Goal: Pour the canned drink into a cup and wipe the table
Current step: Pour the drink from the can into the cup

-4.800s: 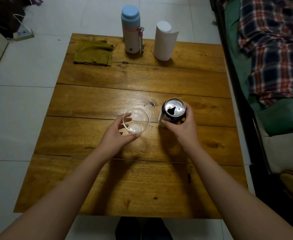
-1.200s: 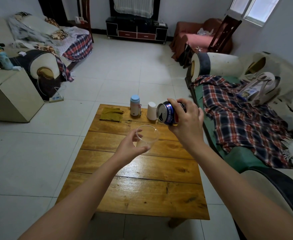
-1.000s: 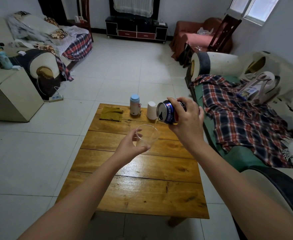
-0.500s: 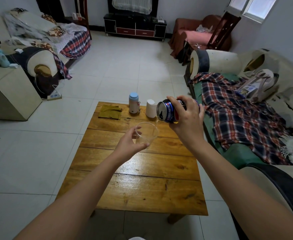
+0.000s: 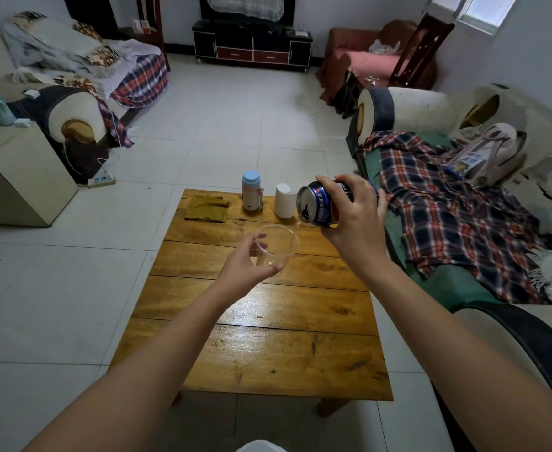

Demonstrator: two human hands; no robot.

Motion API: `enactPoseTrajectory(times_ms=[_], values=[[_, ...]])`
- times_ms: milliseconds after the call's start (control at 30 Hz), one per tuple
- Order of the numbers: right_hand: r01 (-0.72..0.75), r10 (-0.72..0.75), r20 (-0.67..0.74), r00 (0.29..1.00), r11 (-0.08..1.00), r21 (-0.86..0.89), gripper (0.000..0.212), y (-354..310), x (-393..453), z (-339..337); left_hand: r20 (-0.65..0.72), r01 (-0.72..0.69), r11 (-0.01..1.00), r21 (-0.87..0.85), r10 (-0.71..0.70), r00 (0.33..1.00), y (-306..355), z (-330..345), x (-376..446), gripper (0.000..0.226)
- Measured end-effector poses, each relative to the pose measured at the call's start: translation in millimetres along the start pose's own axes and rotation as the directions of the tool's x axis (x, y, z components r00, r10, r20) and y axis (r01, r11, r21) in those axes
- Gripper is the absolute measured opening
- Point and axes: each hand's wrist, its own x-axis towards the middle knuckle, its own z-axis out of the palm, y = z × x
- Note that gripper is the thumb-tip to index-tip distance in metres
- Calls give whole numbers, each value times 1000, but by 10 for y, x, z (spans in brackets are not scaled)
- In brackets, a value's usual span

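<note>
The right hand (image 5: 354, 220) is wrapped around a blue can (image 5: 317, 206), fingers curled over its top side and thumb underneath, holding it tipped nearly on its side with the opened lid facing left. A thin pale trickle runs from the lower edge of the lid toward the rim of a clear cup (image 5: 276, 244), which is held just below and to the left of the can, raised above the tabletop (image 5: 261, 340) and leaning slightly. The left hand (image 5: 243, 265) grips the cup from the near side, thumb along its lower wall and fingertips showing through the transparent plastic on the far side. How much drink has gathered in the cup is hard to tell. Both forearms reach in from the bottom of the view. The tabletop is made of glossy wooden planks. At its far edge lie a folded olive-green cloth (image 5: 207, 208) on the left, then a white bottle with a light blue cap (image 5: 251, 195) standing upright, and just beside it a white cylindrical roll (image 5: 283, 201), also upright. To the right of the table stands a sofa (image 5: 431, 278) with a plaid blanket (image 5: 447, 216) spread across its seat
</note>
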Motion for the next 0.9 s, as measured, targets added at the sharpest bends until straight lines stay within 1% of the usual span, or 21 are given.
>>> enactPoseTrajectory(times_ms=[667, 900], values=[[18, -18, -7, 1000, 1000, -3, 72, 67, 29, 40, -9, 3, 1000, -7, -3, 1000, -2, 13, 61, 67], [20, -20, -14, 1000, 1000, -10, 70, 80, 25, 57, -2, -5, 1000, -3, 5, 1000, -8, 18, 58, 66]])
